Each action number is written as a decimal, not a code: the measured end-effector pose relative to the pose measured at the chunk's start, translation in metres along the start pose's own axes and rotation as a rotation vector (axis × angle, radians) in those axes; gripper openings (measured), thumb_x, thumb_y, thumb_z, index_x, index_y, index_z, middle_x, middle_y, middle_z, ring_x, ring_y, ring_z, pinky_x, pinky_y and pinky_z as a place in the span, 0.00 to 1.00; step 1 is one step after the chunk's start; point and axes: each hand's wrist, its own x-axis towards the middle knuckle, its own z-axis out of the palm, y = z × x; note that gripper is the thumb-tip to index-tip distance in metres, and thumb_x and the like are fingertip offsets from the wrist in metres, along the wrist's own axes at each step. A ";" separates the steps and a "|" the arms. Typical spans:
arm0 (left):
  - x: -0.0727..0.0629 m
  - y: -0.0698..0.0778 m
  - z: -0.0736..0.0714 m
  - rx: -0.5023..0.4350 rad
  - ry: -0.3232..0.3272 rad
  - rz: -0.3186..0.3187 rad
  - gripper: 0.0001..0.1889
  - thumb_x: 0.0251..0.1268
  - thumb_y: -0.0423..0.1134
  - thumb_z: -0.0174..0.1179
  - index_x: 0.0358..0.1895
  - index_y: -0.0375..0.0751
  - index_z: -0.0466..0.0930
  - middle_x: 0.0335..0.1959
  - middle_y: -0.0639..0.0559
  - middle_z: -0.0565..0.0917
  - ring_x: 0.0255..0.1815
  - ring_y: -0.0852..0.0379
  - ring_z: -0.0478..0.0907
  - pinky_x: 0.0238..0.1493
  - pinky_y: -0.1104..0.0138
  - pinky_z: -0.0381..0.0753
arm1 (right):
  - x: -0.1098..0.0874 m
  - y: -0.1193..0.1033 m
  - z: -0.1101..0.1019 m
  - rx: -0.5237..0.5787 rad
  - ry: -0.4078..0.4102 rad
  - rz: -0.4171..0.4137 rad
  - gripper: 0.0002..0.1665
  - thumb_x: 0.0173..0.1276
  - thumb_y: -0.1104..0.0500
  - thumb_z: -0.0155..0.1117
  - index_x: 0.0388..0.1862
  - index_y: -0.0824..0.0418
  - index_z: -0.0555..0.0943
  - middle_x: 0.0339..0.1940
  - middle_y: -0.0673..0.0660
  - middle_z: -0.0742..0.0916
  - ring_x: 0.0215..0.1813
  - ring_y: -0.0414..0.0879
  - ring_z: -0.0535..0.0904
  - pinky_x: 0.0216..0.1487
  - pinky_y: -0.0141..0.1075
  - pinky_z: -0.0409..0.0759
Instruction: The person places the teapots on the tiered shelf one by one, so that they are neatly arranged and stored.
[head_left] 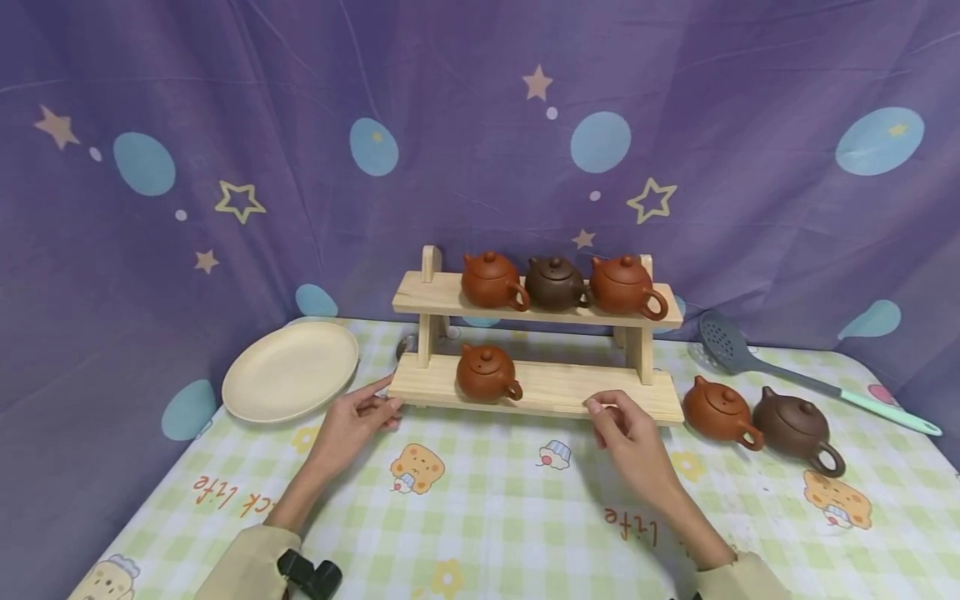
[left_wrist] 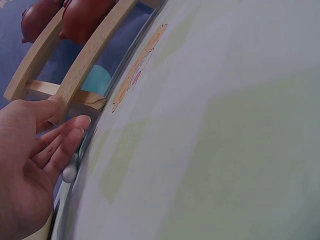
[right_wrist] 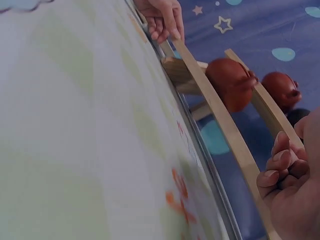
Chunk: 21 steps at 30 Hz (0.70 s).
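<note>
A two-tier wooden display stand (head_left: 555, 383) stands on the table. My left hand (head_left: 356, 423) pinches the left end of its lower board, thumb and fingers on either side. My right hand (head_left: 633, 442) grips the front edge of that board towards its right end; in the right wrist view its fingertips (right_wrist: 280, 157) are curled by the board, and their contact is partly hidden. One reddish-brown teapot (head_left: 486, 375) sits on the lower tier. Along the upper tier are a reddish-brown teapot (head_left: 489, 282), a dark brown teapot (head_left: 553, 285) and another reddish-brown teapot (head_left: 622, 286).
Right of the stand sit a reddish-brown teapot (head_left: 718, 410) and a dark brown teapot (head_left: 791, 423). Behind them lies a slotted skimmer (head_left: 795, 377) with a mint handle. A cream plate (head_left: 292, 371) lies at left. A metal utensil (head_left: 406, 346) shows partly behind the stand. A purple curtain (head_left: 465, 200) hangs behind.
</note>
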 end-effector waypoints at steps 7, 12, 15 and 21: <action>0.001 0.000 0.001 -0.006 0.000 0.000 0.28 0.76 0.37 0.64 0.73 0.29 0.70 0.39 0.36 0.88 0.35 0.50 0.89 0.43 0.66 0.91 | -0.013 0.008 -0.029 -0.059 0.043 0.021 0.14 0.84 0.54 0.56 0.52 0.65 0.80 0.22 0.53 0.77 0.19 0.41 0.63 0.17 0.34 0.64; 0.001 -0.001 0.001 0.001 0.001 0.000 0.28 0.76 0.38 0.64 0.73 0.29 0.70 0.39 0.36 0.88 0.35 0.50 0.89 0.43 0.66 0.91 | -0.021 0.017 -0.051 -0.130 0.079 0.026 0.16 0.85 0.53 0.54 0.54 0.65 0.79 0.22 0.53 0.77 0.19 0.40 0.63 0.16 0.37 0.63; 0.001 0.000 0.001 -0.001 0.002 0.000 0.28 0.76 0.38 0.64 0.73 0.30 0.71 0.39 0.36 0.88 0.35 0.49 0.89 0.43 0.65 0.91 | -0.025 0.021 -0.063 -0.169 0.096 0.029 0.18 0.86 0.51 0.53 0.54 0.66 0.78 0.23 0.54 0.77 0.19 0.41 0.63 0.16 0.38 0.64; 0.000 0.000 0.001 -0.006 0.001 0.005 0.29 0.76 0.38 0.64 0.73 0.28 0.70 0.39 0.36 0.88 0.35 0.48 0.89 0.43 0.65 0.91 | -0.031 0.026 -0.081 -0.233 0.128 0.057 0.23 0.86 0.47 0.51 0.56 0.67 0.78 0.26 0.57 0.80 0.20 0.43 0.67 0.17 0.39 0.66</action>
